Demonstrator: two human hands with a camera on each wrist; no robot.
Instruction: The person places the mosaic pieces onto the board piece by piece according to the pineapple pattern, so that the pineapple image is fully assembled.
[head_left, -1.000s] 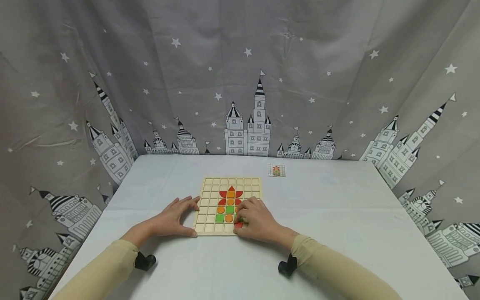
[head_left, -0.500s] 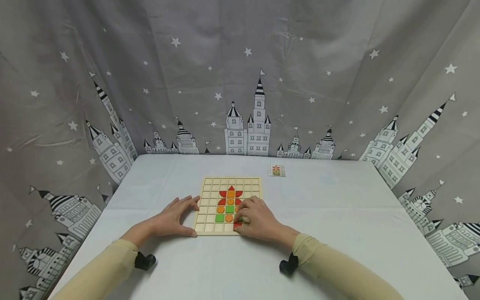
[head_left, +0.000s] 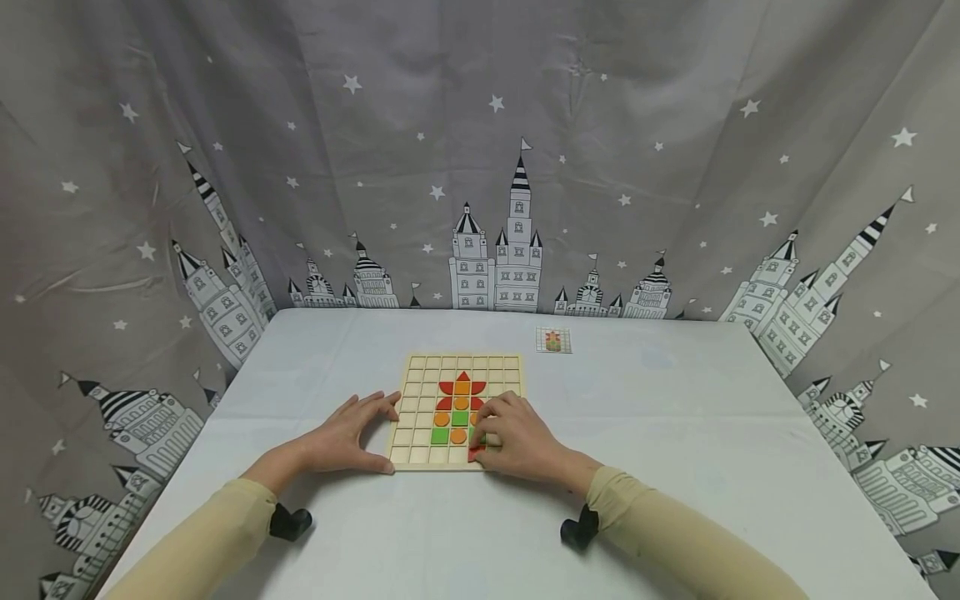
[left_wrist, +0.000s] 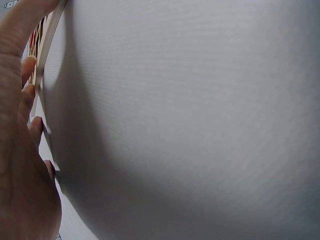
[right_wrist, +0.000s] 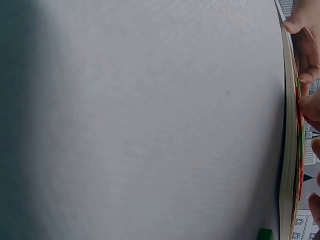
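A pale wooden grid board (head_left: 414,392) lies on the white table, with red, orange and green flat pieces set in a figure, among them a green square (head_left: 439,436) and an orange disc (head_left: 458,436). Thumb and fingers of my right hand (head_left: 517,442) pinch a red piece (head_left: 476,454) at the board's near right, and the hand covers some squares. My left hand (head_left: 347,435) rests along the board's left side, thumb at the near left corner and fingers spread. The left wrist view shows those fingers (left_wrist: 27,102) beside the board's edge.
A small picture card (head_left: 553,340) with a similar coloured figure lies at the back, right of the board. A green block (right_wrist: 265,234) appears beside the board's edge in the right wrist view. A grey curtain (head_left: 637,108) with castles stands behind the table.
The right fingers and the red piece have shifted slightly at the board's near right. The left hand and the board have stayed where they were.
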